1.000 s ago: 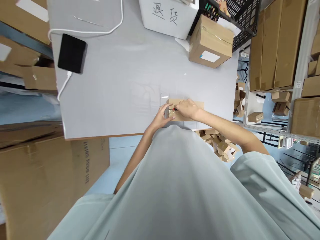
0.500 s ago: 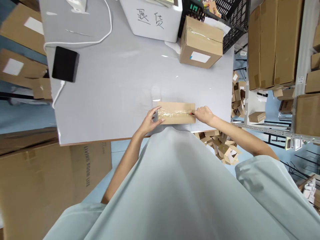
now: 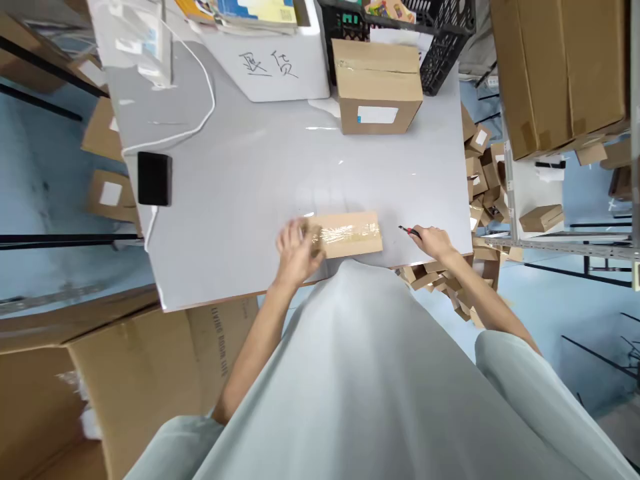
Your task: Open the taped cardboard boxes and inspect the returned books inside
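A narrow cardboard box [image 3: 350,235] lies near the front edge of the table, with shiny clear tape along its top. My left hand [image 3: 296,252] is at the box's left end, thumb and fingers around it. That hand and the box's end are smeared by motion. To the right of the box and apart from it, my right hand [image 3: 434,241] is closed around a utility knife [image 3: 413,232] with a red and black handle. The knife's tip points left, toward the box.
A larger cardboard box [image 3: 379,87] stands at the back of the table beside a white bin [image 3: 280,80] and a black crate [image 3: 440,60]. A black device [image 3: 154,179] with a white cable lies at the left. Shelving [image 3: 530,200] with boxes stands right.
My right hand has drawn the knife off the box to the right. My left hand has closed in on the box's left end, and the box is slightly turned. The view has shifted.
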Demonstrator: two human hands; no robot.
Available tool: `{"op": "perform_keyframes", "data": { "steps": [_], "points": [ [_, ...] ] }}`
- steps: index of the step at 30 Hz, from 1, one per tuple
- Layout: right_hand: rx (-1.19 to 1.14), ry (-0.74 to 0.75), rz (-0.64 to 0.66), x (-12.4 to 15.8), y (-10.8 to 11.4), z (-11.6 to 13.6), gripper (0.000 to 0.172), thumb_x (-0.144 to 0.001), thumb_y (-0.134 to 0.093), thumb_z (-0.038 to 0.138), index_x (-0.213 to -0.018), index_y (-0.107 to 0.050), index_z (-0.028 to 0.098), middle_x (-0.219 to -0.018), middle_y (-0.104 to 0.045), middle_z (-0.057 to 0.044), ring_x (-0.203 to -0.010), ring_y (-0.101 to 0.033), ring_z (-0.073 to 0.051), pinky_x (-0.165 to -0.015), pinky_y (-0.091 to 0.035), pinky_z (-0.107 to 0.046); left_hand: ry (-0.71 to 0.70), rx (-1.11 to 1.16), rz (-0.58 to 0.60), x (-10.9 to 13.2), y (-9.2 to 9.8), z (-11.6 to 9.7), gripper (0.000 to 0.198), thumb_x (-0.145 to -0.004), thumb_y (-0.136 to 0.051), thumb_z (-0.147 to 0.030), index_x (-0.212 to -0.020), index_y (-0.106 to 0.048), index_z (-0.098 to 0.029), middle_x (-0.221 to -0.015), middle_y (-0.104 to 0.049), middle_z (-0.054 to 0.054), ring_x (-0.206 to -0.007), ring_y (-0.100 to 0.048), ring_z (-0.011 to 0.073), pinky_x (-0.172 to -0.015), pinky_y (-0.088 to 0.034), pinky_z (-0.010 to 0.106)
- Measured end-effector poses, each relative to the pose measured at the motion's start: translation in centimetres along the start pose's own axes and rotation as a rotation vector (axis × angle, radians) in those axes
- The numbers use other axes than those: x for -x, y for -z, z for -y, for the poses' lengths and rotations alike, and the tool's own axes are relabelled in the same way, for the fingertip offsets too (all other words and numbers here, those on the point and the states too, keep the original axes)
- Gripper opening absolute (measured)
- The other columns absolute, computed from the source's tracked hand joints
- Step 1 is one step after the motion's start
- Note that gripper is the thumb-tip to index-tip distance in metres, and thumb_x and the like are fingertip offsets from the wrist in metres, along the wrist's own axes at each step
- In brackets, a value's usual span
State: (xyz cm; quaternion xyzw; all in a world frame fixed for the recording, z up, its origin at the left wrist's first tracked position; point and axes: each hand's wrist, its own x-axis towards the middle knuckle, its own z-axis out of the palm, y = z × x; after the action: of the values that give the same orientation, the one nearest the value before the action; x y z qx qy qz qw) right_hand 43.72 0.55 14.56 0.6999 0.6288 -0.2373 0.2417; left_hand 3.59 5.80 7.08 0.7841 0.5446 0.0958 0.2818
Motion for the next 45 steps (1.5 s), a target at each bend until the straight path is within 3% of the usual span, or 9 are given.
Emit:
{"op": "perform_keyframes", "data": {
  "steps": [3,7,11,17,24,31,35,39,45],
  "points": [
    [-0.241,-0.034,-0.037,-0.1,-2.9,1.3,0.046,-0.120,-0.039,0.052,-0.139,-0.070,0.025,-0.120,-0.085,-0.015,-0.109,-0.080,-0.031,-0.084,-0.051,-0.033,-0.154,-0.076,0.115,-1.4,-0.5,-4.6,0.057,-0.092,-0.081,-0.039,-0.146,-0.066,-0.026,-0.154,-0.061,0.019,-0.149,-0.049,0.0454,-0.125,-0.038,0.065],
    [-0.684,-0.019,-0.089,-0.4,-6.4,2.9,0.040,-0.118,-0.043,0.051,-0.124,-0.073,0.025,-0.099,-0.085,-0.007,-0.089,-0.080,-0.025,-0.079,-0.052,-0.029,-0.225,-0.173,0.205,-2.8,-2.6,-8.4,0.070,-0.085,-0.091,-0.037,-0.147,-0.063,-0.020,-0.147,-0.063,0.020,-0.138,-0.056,0.0444,-0.118,-0.046,0.059],
    [-1.144,0.031,-0.118,-1.2,-9.4,3.7,0.041,-0.115,-0.047,0.057,-0.108,-0.072,0.024,-0.085,-0.080,-0.001,-0.060,-0.072,-0.017,-0.068,-0.055,-0.027,-0.198,-0.257,0.221,-3.3,-4.0,-9.0,0.072,-0.078,-0.098,-0.029,-0.139,-0.063,-0.015,-0.143,-0.063,0.022,-0.129,-0.059,0.0434,-0.112,-0.050,0.056],
    [-1.524,0.104,-0.111,-3.1,-12.7,6.3,0.053,-0.108,-0.050,0.072,-0.113,-0.070,0.023,-0.083,-0.077,0.000,-0.052,-0.066,-0.014,-0.055,-0.050,-0.025,-0.140,-0.339,0.267,-4.2,-4.2,-9.1,0.063,-0.072,-0.101,-0.027,-0.121,-0.063,-0.020,-0.133,-0.063,0.018,-0.120,-0.061,0.0422,-0.104,-0.054,0.055],
    [-1.600,0.164,-0.063,-3.8,-13.8,8.3,0.051,-0.109,-0.049,0.072,-0.109,-0.068,0.025,-0.087,-0.079,0.001,-0.051,-0.065,-0.011,-0.056,-0.050,-0.023,-0.125,-0.345,0.297,-4.3,-3.7,-9.2,0.062,-0.072,-0.102,-0.029,-0.117,-0.060,-0.024,-0.130,-0.063,0.016,-0.118,-0.062,0.0404,-0.102,-0.057,0.056],
    [-1.614,0.159,-0.021,-4.2,-13.5,7.7,0.045,-0.111,-0.052,0.065,-0.112,-0.068,0.024,-0.086,-0.079,0.001,-0.050,-0.064,-0.011,-0.059,-0.052,-0.024,-0.143,-0.276,0.201,-6.1,-2.1,-10.7,0.059,-0.095,-0.079,-0.028,-0.149,-0.055,-0.024,-0.146,-0.063,0.019,-0.134,-0.063,0.0399,-0.116,-0.053,0.060],
    [-1.605,0.166,0.007,-4.7,-13.0,7.2,0.043,-0.112,-0.050,0.063,-0.117,-0.069,0.024,-0.088,-0.079,0.001,-0.051,-0.064,-0.010,-0.054,-0.048,-0.021,-0.158,-0.338,0.274,-8.4,-3.1,-10.9,0.084,-0.086,-0.080,-0.017,-0.163,-0.046,-0.018,-0.158,-0.058,0.023,-0.145,-0.058,0.0430,-0.123,-0.048,0.062],
    [-1.584,0.190,-0.002,-4.9,-12.5,7.0,0.042,-0.114,-0.049,0.060,-0.118,-0.068,0.023,-0.090,-0.080,0.001,-0.052,-0.065,-0.010,-0.054,-0.048,-0.020,-0.151,-0.388,0.357,-9.5,-4.3,-10.6,0.082,-0.085,-0.077,-0.015,-0.162,-0.049,-0.014,-0.155,-0.062,0.024,-0.143,-0.061,0.0435,-0.121,-0.050,0.060],
    [-1.531,0.208,0.019,-4.5,-11.7,6.8,0.038,-0.114,-0.050,0.057,-0.114,-0.068,0.024,-0.090,-0.081,0.001,-0.053,-0.067,-0.011,-0.057,-0.048,-0.021,-0.132,-0.315,0.306,-8.8,-4.9,-10.1,0.082,-0.084,-0.072,-0.013,-0.164,-0.050,-0.018,-0.156,-0.063,0.022,-0.143,-0.063,0.0406,-0.124,-0.051,0.058]
  ]
}}
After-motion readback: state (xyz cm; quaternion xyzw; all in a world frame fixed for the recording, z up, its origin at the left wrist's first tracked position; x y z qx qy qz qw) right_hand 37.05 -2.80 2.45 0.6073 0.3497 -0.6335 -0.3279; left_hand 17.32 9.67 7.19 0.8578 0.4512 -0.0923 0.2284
